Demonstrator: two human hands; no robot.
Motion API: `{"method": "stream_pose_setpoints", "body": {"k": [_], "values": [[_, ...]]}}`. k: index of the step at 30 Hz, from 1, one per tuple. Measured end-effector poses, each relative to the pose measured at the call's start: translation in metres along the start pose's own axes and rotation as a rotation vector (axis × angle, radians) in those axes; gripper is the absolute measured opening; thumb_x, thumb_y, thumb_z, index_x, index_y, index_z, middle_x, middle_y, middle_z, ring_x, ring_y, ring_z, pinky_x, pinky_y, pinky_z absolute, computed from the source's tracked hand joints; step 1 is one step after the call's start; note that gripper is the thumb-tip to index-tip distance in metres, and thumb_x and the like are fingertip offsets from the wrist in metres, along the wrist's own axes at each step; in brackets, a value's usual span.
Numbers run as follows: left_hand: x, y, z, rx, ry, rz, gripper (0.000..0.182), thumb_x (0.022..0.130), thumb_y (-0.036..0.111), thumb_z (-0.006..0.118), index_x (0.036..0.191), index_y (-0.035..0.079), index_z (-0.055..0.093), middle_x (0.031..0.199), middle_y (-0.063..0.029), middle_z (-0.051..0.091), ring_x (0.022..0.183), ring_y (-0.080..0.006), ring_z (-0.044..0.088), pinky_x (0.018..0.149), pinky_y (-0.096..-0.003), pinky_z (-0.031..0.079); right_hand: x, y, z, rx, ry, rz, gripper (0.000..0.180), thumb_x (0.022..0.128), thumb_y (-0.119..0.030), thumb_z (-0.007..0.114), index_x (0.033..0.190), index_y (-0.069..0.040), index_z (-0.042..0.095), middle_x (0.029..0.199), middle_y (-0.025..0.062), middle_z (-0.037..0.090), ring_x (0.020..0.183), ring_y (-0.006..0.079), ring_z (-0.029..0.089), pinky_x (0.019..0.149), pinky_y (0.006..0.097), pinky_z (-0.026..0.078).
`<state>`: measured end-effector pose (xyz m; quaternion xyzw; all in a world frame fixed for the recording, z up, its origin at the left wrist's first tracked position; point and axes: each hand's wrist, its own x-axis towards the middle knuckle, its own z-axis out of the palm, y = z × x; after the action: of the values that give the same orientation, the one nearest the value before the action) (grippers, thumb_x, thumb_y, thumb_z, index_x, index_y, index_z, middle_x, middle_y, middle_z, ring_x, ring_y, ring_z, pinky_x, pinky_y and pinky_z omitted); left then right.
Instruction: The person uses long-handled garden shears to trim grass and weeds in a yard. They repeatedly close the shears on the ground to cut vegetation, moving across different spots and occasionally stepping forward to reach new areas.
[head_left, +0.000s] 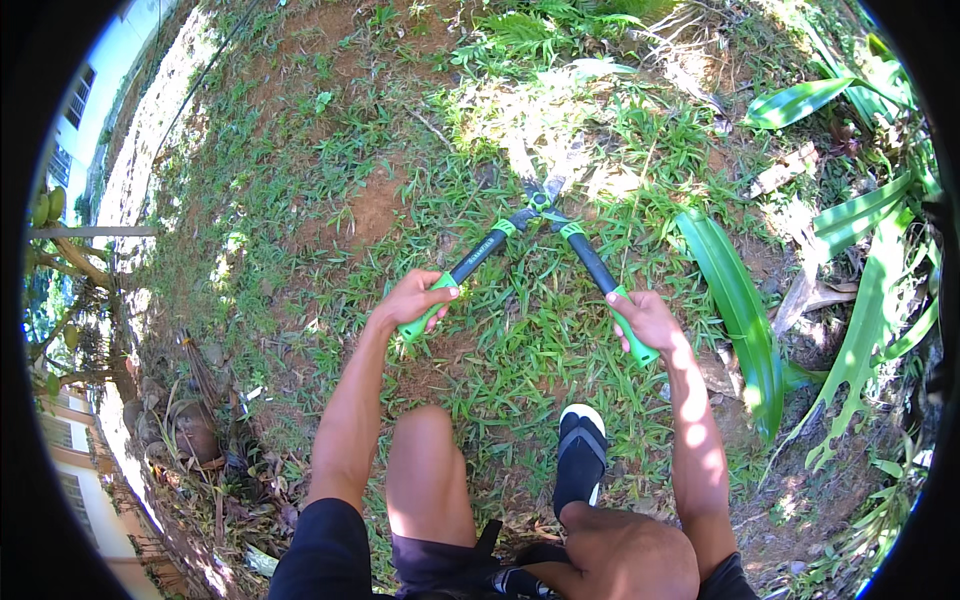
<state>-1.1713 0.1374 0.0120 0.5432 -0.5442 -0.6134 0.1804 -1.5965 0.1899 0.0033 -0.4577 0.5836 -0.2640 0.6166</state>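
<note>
A pair of hedge shears with black and green handles points away from me over the grass. My left hand is wrapped around the green grip of the left handle. Around the right handle's green grip my right hand is closed. The two handles are spread wide apart, and the blades beyond the pivot lie partly in bright sunlight among grass; their tips are hard to make out.
Broad green strap leaves stand at the right, near my right forearm. A stick lies beyond the shears. Dry leaves and brown husks are piled at the lower left. My foot in a flip-flop rests on the ground below the shears.
</note>
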Motion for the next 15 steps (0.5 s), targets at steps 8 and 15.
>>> {"method": "stream_pose_setpoints", "body": {"k": [8,15], "values": [[0.077,0.062,0.122,-0.099,0.200,0.058,0.024,0.102,0.024,0.072,0.094,0.002,0.066,0.073,-0.0048,0.067,0.055,-0.0141,0.063,0.052,-0.0327,0.049,0.057,-0.016,0.047,0.314,0.282,-0.050,0.041,0.107,-0.041,0.065,0.091,-0.003,0.060,0.069,0.0055,0.064,0.048,0.0160,0.060,0.045,0.0325,0.048],[0.046,0.027,0.053,-0.016,-0.163,0.083,0.024,0.101,0.026,0.074,0.092,0.006,0.065,0.070,-0.0021,0.065,0.050,-0.0101,0.060,0.047,-0.0267,0.046,-0.054,0.007,-0.014,0.073,0.235,0.048,0.043,0.105,-0.040,0.068,0.083,-0.004,0.061,0.069,0.0060,0.065,0.050,0.0160,0.062,0.046,0.0323,0.049]]}}
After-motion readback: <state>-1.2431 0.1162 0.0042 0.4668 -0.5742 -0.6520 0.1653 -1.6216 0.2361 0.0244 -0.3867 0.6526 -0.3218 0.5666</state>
